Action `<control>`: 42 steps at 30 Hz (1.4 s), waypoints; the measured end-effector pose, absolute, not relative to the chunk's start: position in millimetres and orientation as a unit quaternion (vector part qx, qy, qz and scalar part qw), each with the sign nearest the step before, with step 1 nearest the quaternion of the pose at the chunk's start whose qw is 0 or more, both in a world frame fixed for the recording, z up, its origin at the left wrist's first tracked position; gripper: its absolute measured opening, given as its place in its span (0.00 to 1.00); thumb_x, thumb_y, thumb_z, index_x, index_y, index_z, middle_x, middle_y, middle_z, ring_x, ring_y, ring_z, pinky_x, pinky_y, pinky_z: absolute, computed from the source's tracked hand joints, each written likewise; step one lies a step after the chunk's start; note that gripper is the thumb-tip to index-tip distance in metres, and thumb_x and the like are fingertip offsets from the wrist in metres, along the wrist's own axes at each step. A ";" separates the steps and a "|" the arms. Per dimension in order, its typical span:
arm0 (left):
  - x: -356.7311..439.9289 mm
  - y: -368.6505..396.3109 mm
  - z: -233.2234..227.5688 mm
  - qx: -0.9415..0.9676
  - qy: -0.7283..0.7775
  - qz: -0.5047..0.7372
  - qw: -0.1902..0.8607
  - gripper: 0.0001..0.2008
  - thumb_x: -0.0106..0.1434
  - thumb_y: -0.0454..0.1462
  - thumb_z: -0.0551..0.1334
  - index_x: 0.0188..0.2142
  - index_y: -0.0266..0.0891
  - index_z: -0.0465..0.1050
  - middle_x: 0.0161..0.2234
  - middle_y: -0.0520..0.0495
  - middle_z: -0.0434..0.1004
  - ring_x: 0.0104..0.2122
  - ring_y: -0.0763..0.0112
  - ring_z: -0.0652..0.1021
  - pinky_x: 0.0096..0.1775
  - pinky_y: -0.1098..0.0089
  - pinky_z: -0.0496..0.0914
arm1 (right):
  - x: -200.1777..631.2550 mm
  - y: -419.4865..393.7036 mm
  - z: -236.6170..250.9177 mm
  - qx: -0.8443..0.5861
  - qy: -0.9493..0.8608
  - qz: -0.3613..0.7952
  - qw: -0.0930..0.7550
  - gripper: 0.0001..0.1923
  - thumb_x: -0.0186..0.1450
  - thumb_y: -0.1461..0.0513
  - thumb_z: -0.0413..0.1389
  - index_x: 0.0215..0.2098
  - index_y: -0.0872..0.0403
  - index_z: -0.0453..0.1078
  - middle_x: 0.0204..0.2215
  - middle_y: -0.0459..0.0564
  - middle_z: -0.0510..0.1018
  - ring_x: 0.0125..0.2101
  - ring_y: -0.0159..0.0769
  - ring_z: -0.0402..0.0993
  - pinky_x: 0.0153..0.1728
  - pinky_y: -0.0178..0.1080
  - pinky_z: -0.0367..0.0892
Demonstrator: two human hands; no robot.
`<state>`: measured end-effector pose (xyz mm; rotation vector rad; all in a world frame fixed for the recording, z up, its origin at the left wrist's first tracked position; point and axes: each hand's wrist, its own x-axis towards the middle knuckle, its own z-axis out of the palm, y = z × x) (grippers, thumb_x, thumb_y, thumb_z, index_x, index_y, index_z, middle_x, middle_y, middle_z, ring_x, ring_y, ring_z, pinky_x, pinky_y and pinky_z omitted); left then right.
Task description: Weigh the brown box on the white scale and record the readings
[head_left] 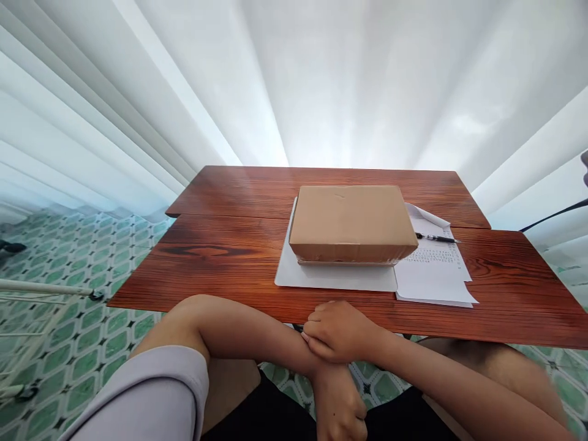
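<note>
My two arms cross in front of me, below the near edge of a red-brown wooden table (215,257). My right hand (337,331) lies with curled fingers over my left wrist and holds no object. My left hand (340,410) hangs lower, over my lap, loosely closed and empty. On the table just beyond my hands a shut brown cardboard box (351,223) rests on a white sheet (331,277). Neither hand touches the box.
Printed papers (436,269) lie right of the box, with a dark pen (436,238) on them. White curtains (294,79) hang behind the table. The floor (82,269) has green patterned tiles, with a white stand leg (46,288) at the left.
</note>
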<state>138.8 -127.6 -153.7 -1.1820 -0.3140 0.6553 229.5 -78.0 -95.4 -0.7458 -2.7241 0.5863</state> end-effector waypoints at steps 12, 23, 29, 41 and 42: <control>146.9 -111.5 -103.5 -0.467 0.193 0.052 0.861 0.38 0.45 0.47 0.61 0.11 0.35 0.27 0.16 0.55 0.16 0.21 0.76 0.30 0.26 0.67 0.31 | 234.7 -75.8 -86.3 -0.273 -0.911 0.235 0.200 0.21 0.73 0.62 0.44 0.23 0.54 0.64 0.24 0.44 0.75 0.24 0.30 0.62 0.28 0.38 0.49; 162.6 -85.2 -26.4 -0.867 0.405 -0.041 0.287 0.17 0.66 0.38 0.51 0.21 0.40 0.50 0.24 0.55 0.36 0.23 0.69 0.39 0.21 0.71 0.43 | 249.7 -62.8 -54.9 -0.297 -0.890 0.140 0.317 0.23 0.72 0.59 0.41 0.19 0.53 0.58 0.17 0.44 0.64 0.21 0.30 0.52 0.26 0.40 0.43; 151.2 -75.4 4.6 -0.937 0.280 -0.042 0.202 0.17 0.66 0.28 0.49 0.25 0.42 0.68 0.22 0.54 0.54 0.20 0.75 0.58 0.22 0.73 0.55 | 256.8 -60.5 -33.3 -0.345 -0.854 0.086 0.381 0.25 0.73 0.61 0.38 0.17 0.53 0.54 0.14 0.43 0.56 0.18 0.29 0.48 0.24 0.38 0.44; 104.0 -58.5 -8.8 -0.879 0.083 -0.414 0.224 0.15 0.60 0.31 0.58 0.19 0.42 0.60 0.20 0.54 0.61 0.20 0.74 0.63 0.21 0.72 0.62 | 262.2 -63.9 17.5 -0.386 -0.831 -0.063 0.395 0.23 0.74 0.63 0.47 0.19 0.52 0.58 0.16 0.42 0.64 0.19 0.29 0.56 0.25 0.37 0.49; 97.4 -55.0 -9.2 -0.875 0.047 -0.427 0.221 0.14 0.60 0.30 0.58 0.19 0.41 0.60 0.20 0.53 0.62 0.20 0.74 0.63 0.21 0.71 0.62 | 264.3 -62.0 19.5 -0.398 -0.827 -0.079 0.390 0.23 0.74 0.62 0.48 0.20 0.52 0.58 0.16 0.42 0.65 0.19 0.29 0.57 0.25 0.38 0.49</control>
